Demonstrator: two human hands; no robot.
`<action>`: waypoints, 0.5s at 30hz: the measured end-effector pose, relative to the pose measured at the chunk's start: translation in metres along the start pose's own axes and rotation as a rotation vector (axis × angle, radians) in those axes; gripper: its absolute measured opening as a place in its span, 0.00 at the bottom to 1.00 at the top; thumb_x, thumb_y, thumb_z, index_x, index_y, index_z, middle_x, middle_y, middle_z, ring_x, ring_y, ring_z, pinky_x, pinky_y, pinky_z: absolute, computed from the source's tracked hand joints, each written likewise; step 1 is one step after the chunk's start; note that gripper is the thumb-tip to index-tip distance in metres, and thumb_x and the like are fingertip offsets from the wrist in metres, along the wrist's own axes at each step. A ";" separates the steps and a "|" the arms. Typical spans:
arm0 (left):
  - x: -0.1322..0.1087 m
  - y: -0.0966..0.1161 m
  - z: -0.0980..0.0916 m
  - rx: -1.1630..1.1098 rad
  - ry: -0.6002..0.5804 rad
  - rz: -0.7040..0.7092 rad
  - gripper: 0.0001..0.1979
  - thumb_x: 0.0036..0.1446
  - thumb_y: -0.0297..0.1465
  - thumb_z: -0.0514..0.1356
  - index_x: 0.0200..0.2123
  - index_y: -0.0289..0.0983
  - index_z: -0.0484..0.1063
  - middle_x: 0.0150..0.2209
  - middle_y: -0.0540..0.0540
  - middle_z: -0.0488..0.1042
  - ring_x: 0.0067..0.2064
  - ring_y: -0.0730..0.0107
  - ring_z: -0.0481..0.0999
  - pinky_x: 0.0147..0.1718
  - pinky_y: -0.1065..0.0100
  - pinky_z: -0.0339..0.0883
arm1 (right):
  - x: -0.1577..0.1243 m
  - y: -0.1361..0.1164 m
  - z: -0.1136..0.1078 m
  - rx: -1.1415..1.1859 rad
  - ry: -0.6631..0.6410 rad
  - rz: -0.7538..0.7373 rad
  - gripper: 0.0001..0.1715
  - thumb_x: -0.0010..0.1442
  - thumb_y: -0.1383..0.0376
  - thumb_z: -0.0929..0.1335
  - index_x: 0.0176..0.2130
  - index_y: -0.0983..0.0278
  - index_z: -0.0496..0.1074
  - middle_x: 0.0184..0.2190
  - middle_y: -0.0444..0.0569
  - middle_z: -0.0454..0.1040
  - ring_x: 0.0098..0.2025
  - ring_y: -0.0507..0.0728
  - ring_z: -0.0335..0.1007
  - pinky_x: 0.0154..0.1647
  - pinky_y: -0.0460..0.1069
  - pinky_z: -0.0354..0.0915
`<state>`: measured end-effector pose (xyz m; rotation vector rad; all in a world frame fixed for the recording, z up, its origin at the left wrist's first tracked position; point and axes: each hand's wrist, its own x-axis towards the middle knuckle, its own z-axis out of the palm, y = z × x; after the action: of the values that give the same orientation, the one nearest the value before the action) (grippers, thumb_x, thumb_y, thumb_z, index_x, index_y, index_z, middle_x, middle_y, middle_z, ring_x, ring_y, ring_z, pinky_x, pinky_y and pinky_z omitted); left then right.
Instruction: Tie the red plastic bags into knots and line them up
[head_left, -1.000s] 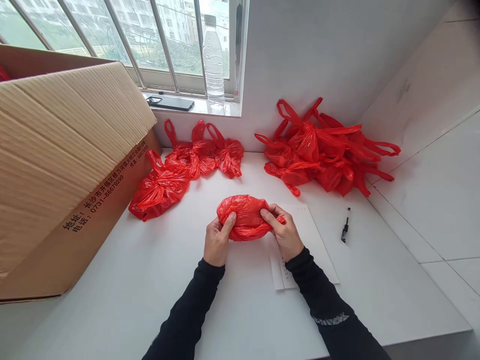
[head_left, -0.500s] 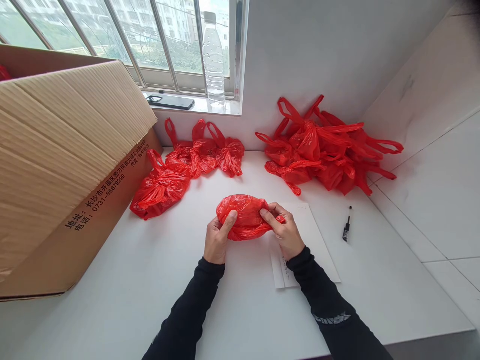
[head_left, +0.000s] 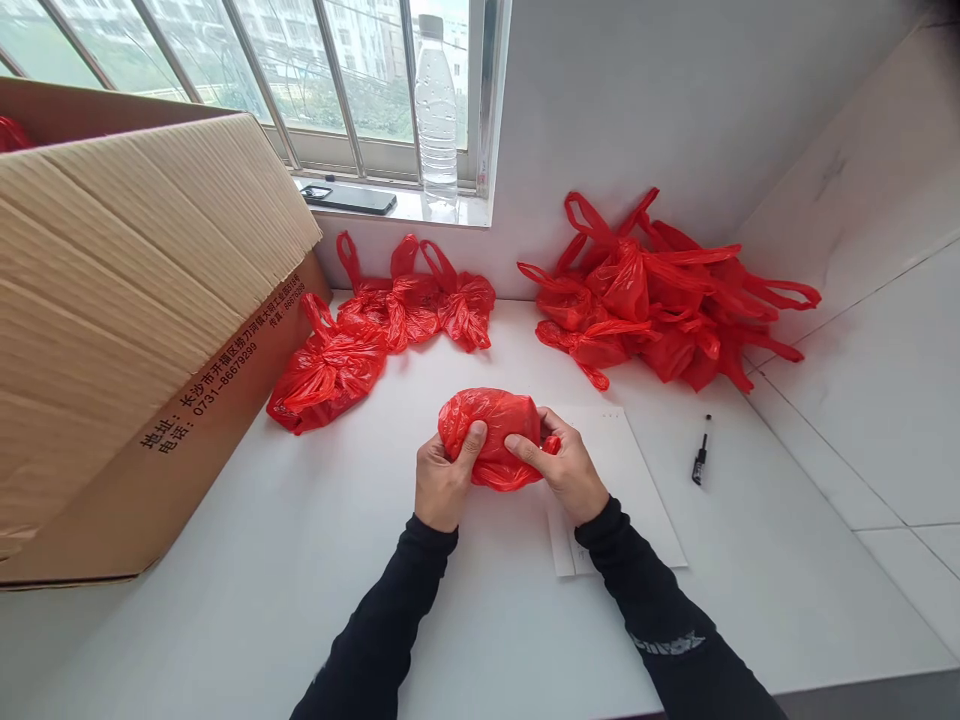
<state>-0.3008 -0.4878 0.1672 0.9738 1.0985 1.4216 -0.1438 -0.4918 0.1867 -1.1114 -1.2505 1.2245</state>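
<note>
Both of my hands grip a crumpled red plastic bag (head_left: 491, 425) just above the white table (head_left: 262, 590), at the middle of the view. My left hand (head_left: 442, 482) wraps the bag's left end, thumb pressed on top. My right hand (head_left: 566, 470) holds the right end, its thumb reaching across the front. The bag is squeezed into a compact lump between them. Black sleeves cover both forearms.
A big open cardboard box (head_left: 127, 320) lies on its side at left. Knotted red bags (head_left: 382, 325) sit beside it, and a larger heap of red bags (head_left: 660, 295) at the back right. A paper sheet (head_left: 630, 500), a black pen (head_left: 700, 458), a water bottle (head_left: 437, 105) and a phone (head_left: 349, 197) are nearby.
My hands have drawn closer together, squeezing the red bag into a shorter, tighter lump. My right thumb has moved leftward across it. The camera view shifted slightly.
</note>
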 end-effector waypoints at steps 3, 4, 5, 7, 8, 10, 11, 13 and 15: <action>-0.001 0.000 0.001 -0.021 -0.019 0.001 0.18 0.55 0.44 0.66 0.40 0.35 0.81 0.33 0.45 0.83 0.36 0.58 0.80 0.36 0.63 0.73 | -0.001 -0.001 -0.001 0.039 -0.002 0.019 0.16 0.56 0.55 0.75 0.42 0.59 0.76 0.37 0.46 0.77 0.39 0.58 0.72 0.44 0.53 0.69; 0.000 -0.001 0.001 -0.038 -0.029 0.000 0.18 0.56 0.44 0.66 0.40 0.35 0.82 0.34 0.45 0.83 0.36 0.58 0.80 0.37 0.62 0.73 | -0.001 -0.001 -0.001 0.053 -0.002 0.023 0.16 0.56 0.55 0.75 0.42 0.59 0.77 0.37 0.46 0.77 0.40 0.58 0.72 0.45 0.53 0.69; 0.000 -0.002 0.000 -0.058 -0.040 0.000 0.18 0.56 0.44 0.66 0.41 0.35 0.82 0.34 0.45 0.83 0.37 0.58 0.80 0.37 0.62 0.73 | -0.001 -0.002 -0.001 0.065 -0.002 0.027 0.16 0.56 0.55 0.75 0.42 0.59 0.77 0.36 0.46 0.76 0.39 0.58 0.71 0.45 0.54 0.69; 0.002 -0.003 -0.001 -0.101 -0.059 0.000 0.17 0.57 0.43 0.66 0.41 0.36 0.82 0.36 0.45 0.83 0.38 0.58 0.80 0.39 0.62 0.73 | -0.002 -0.002 -0.001 0.085 0.003 0.036 0.16 0.55 0.55 0.75 0.42 0.59 0.77 0.34 0.45 0.75 0.38 0.58 0.71 0.45 0.54 0.70; 0.002 -0.004 -0.001 -0.119 -0.063 -0.001 0.17 0.57 0.43 0.66 0.41 0.36 0.82 0.36 0.45 0.83 0.39 0.57 0.80 0.39 0.62 0.73 | -0.002 -0.002 -0.001 0.090 0.007 0.039 0.16 0.55 0.55 0.76 0.42 0.59 0.77 0.33 0.45 0.75 0.37 0.57 0.71 0.45 0.54 0.70; 0.003 -0.004 -0.002 -0.146 -0.069 -0.011 0.17 0.56 0.42 0.67 0.41 0.36 0.82 0.36 0.44 0.83 0.40 0.56 0.80 0.39 0.61 0.74 | -0.002 -0.002 -0.001 0.086 0.011 0.041 0.16 0.55 0.54 0.75 0.42 0.59 0.77 0.32 0.44 0.75 0.37 0.57 0.71 0.45 0.53 0.70; 0.003 -0.004 -0.001 -0.153 -0.067 -0.018 0.17 0.56 0.42 0.67 0.41 0.36 0.82 0.36 0.44 0.83 0.40 0.56 0.81 0.40 0.61 0.74 | -0.002 -0.003 -0.001 0.082 0.011 0.039 0.16 0.56 0.54 0.75 0.42 0.59 0.77 0.33 0.44 0.75 0.37 0.57 0.70 0.44 0.53 0.70; 0.003 -0.003 -0.001 -0.160 -0.059 -0.030 0.17 0.55 0.42 0.68 0.41 0.36 0.81 0.36 0.44 0.83 0.41 0.56 0.81 0.40 0.61 0.74 | -0.002 -0.003 -0.001 0.081 -0.004 0.038 0.17 0.56 0.54 0.75 0.44 0.58 0.76 0.35 0.45 0.76 0.37 0.57 0.71 0.44 0.53 0.70; 0.003 -0.002 -0.001 -0.162 -0.052 -0.031 0.16 0.55 0.41 0.68 0.41 0.36 0.81 0.37 0.44 0.83 0.41 0.56 0.81 0.41 0.61 0.74 | -0.002 -0.003 0.000 0.085 -0.021 0.039 0.18 0.57 0.54 0.74 0.45 0.58 0.75 0.38 0.46 0.77 0.39 0.57 0.72 0.45 0.53 0.71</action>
<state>-0.3015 -0.4849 0.1651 0.8695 0.9405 1.4292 -0.1435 -0.4942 0.1900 -1.0678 -1.1859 1.3100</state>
